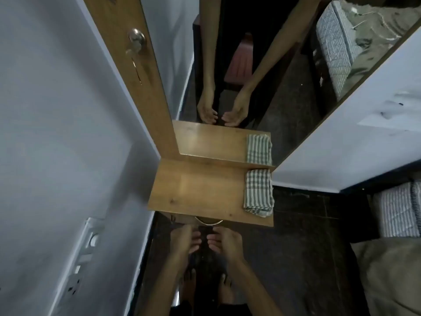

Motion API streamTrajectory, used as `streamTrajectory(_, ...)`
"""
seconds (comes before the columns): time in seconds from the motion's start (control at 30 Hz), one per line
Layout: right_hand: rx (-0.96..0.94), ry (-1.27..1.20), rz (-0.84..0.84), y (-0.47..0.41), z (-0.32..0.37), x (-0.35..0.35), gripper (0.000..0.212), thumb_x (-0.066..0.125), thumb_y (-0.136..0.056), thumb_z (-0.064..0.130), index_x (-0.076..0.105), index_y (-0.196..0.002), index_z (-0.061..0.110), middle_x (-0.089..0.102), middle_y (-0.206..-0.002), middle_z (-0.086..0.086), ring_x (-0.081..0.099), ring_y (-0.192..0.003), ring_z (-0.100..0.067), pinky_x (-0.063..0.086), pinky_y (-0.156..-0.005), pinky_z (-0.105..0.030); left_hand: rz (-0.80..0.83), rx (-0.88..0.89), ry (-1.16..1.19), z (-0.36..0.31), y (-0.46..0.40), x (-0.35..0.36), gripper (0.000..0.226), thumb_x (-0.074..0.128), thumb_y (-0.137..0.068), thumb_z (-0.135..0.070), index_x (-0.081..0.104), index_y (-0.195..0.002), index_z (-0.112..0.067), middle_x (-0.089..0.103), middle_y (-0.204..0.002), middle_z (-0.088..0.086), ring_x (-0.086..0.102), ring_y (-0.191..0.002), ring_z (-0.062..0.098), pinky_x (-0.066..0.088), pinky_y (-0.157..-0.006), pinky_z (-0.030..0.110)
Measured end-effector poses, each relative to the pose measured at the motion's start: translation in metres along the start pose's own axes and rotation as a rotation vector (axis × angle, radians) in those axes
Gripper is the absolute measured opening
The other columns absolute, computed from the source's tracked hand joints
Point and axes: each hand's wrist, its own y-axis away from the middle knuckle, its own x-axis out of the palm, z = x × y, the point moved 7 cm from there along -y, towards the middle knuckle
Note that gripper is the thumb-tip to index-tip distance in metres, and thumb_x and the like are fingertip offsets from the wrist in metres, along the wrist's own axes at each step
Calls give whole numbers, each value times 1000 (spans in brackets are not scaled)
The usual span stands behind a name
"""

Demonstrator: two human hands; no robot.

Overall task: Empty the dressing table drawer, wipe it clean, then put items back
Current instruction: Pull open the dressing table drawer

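The wooden dressing table top [200, 192] sits below a tall mirror [250, 65]. A folded green-and-white checked cloth [258, 192] lies on its right end. Under the front edge a metal drawer handle [209, 222] peeks out; the drawer itself is hidden below the top. My left hand [185, 241] and my right hand [224, 242] hover side by side just in front of the handle, fingers relaxed and loosely curved, holding nothing. Neither hand touches the handle.
A grey wall with a switchboard [86, 249] stands on the left. A wooden door panel with a round knob [136, 38] rises beside the mirror. A bed with a striped mattress [396, 208] is at the right. The floor is dark; my feet [205, 286] are below.
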Motion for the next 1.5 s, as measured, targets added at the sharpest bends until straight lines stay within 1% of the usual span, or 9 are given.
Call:
streamTrajectory(0.13,-9,-110,21,-31,-19,4,21,65,-95,14,74,-99,-5,77,-82,-24,70,-67,-25,61,-59,-28,25,44,91,14,-32,13,21,66,-88,-15,73,-96,3,75,-90,16,67,-71,24,54,-63,30)
streamTrajectory(0.27,-91,-169,23,-55,-32,4,21,61,-98,15,73,-95,-2,76,-73,-18,69,-70,-25,58,-67,-31,55,79,222,30,-68,23,27,67,-86,-10,72,-106,8,75,-103,25,67,-70,26,54,-65,31)
streamTrajectory(0.53,-228,-279,15,-94,-44,5,12,65,-95,8,72,-87,3,73,-67,-12,64,-55,-17,53,-56,-26,73,302,289,36,-98,33,5,65,-89,-4,69,-89,-1,72,-75,16,64,-60,23,53,-60,32)
streamTrajectory(0.7,-311,-272,13,-97,-44,11,19,65,-95,6,71,-78,6,66,-54,-3,57,-43,-11,49,-44,-20,78,397,253,33,-104,34,10,65,-89,-3,69,-88,5,70,-75,22,62,-48,20,51,-43,25)
streamTrajectory(0.83,-338,-233,-32,-98,-45,13,21,67,-96,10,68,-75,7,64,-52,-1,57,-37,-8,46,-37,-19,81,454,222,32,-95,31,19,64,-89,-1,57,-71,-2,63,-61,13,52,-29,11,42,-32,20)
streamTrajectory(1.03,-343,-169,-24,-84,-60,7,20,67,-96,11,66,-77,6,65,-53,-3,60,-39,-11,49,-38,-20,70,466,217,52,-92,22,14,67,-87,-8,65,-90,6,66,-63,15,57,-37,18,44,-34,21)
streamTrajectory(1.17,-294,-125,18,-71,-79,-2,16,68,-97,12,68,-82,4,68,-58,-5,64,-52,-16,54,-48,-23,57,463,205,73,-88,8,15,68,-88,-12,66,-92,3,69,-66,14,60,-45,20,48,-38,24)
streamTrajectory(1.27,-306,-115,20,-59,-97,-9,17,67,-97,12,69,-82,6,67,-54,-3,64,-44,-11,54,-48,-22,77,461,185,89,-86,-1,20,69,-86,-8,67,-97,8,69,-60,15,60,-39,19,46,-34,23)
streamTrajectory(1.5,-310,-131,32,-31,-137,-24,15,66,-97,10,70,-83,6,69,-59,-4,65,-52,-13,54,-49,-21,97,447,148,130,-78,-23,22,70,-85,-11,70,-94,9,71,-63,15,63,-44,22,48,-39,23)
